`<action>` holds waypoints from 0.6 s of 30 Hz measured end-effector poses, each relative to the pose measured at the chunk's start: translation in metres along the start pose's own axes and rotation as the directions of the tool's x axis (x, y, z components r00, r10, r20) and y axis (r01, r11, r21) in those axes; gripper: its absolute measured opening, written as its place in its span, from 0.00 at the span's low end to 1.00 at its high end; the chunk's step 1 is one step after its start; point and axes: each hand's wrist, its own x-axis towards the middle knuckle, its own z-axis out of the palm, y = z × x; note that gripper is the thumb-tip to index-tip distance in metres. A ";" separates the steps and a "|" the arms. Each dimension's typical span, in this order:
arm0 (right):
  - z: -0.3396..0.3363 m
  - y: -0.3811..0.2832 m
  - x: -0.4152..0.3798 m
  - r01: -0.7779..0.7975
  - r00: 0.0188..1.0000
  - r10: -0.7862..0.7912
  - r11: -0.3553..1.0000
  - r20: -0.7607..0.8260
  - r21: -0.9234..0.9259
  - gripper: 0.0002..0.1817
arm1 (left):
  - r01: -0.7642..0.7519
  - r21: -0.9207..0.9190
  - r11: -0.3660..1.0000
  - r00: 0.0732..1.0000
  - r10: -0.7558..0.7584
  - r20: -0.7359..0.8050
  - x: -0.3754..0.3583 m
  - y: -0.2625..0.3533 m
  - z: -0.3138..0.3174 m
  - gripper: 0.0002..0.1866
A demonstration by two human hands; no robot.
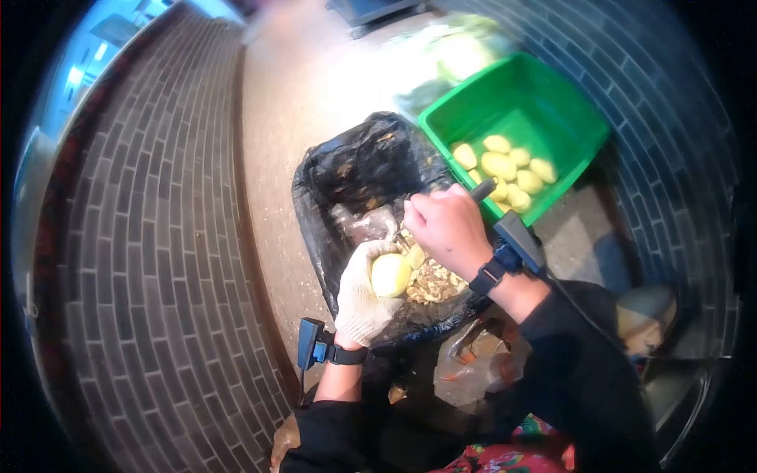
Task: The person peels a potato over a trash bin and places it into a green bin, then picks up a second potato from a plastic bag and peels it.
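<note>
My left hand (pixel 369 293), in a white knitted glove, is wrapped round a peeled yellow potato (pixel 390 275). Just above and to the right, my bare right hand (pixel 449 227) is closed in a fist on a dark-handled tool (pixel 483 189). The handle's end sticks out on the fist's right side; the tool's working end is too small and blurred to make out. Both hands are over a container lined with a black plastic bag (pixel 319 201). Potato peelings (pixel 434 285) and a crumpled clear plastic piece (pixel 364 224) lie inside it.
A green bin (pixel 576 126) with several peeled potatoes (pixel 498 164) stands at the right, against the bag. Behind it is a blurred bag of pale green stuff (pixel 461 55). Brick-patterned walls (pixel 158 236) rise on both sides. A clear plastic bag (pixel 477 364) lies near my lap.
</note>
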 end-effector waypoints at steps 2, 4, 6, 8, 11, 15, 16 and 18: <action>-0.005 -0.009 -0.001 0.003 0.999 -0.006 0.997 0.038 0.076 0.15 | -0.004 0.116 0.993 1.000 0.004 0.002 0.003 -0.006 -0.001 0.26; -0.006 -0.015 -0.004 0.072 0.984 -0.112 0.961 0.138 0.267 0.13 | -0.026 0.141 0.990 1.000 0.027 -0.009 0.005 0.006 -0.001 0.24; 0.002 -0.010 -0.007 0.097 0.988 -0.127 0.955 0.088 0.281 0.13 | -0.132 0.223 0.966 0.988 0.147 -0.052 0.004 0.015 0.000 0.22; -0.001 -0.001 -0.002 0.128 0.989 -0.127 0.992 0.077 -0.003 0.13 | -0.175 0.252 0.952 0.977 0.201 -0.078 0.002 0.013 -0.001 0.22; -0.003 0.010 0.004 0.085 0.996 -0.086 0.995 -0.008 -0.043 0.14 | -0.321 0.340 0.884 0.913 0.384 -0.136 0.006 0.020 -0.005 0.22; -0.011 0.000 0.005 -0.003 0.999 -0.002 0.990 0.034 0.143 0.15 | -0.325 0.331 0.886 0.908 0.390 -0.153 0.003 0.014 -0.007 0.24; -0.010 -0.002 0.004 -0.035 0.997 0.021 0.980 0.072 0.198 0.16 | -0.295 0.274 0.915 0.928 0.342 -0.145 0.005 0.014 -0.007 0.25; -0.009 -0.002 0.002 -0.082 0.991 0.057 0.971 0.118 0.225 0.16 | -0.168 0.143 0.975 0.971 0.189 -0.144 0.002 0.015 -0.002 0.28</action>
